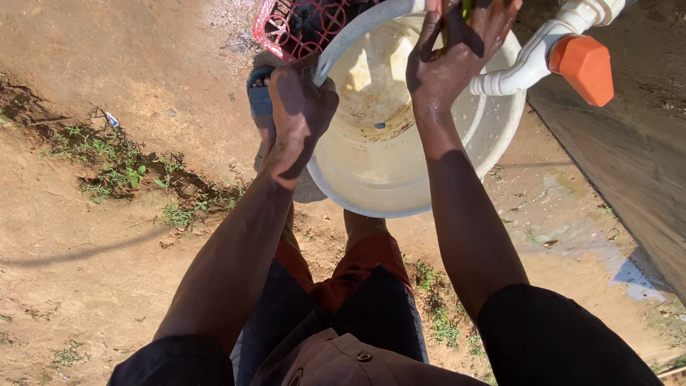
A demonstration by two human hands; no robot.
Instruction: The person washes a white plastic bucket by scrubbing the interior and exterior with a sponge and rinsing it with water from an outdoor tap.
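Observation:
A large cream-white plastic basin [371,186] is tilted up in front of me, its inside smeared with brown dirt. My left hand [300,100] is closed around the basin's rim on the left side. Over the basin's upper right edge, my right hand [457,53] reaches inside, wet, with fingers bent around something partly green at the top of the view; I cannot tell what it is. A white pipe tap with an orange handle [582,64] juts in just right of that hand.
A red plastic crate [282,25] lies on the ground behind the basin. My foot in a blue sandal [259,93] stands on bare brown earth with small weeds [121,168]. A grey concrete edge [629,186] and a wet patch lie at the right.

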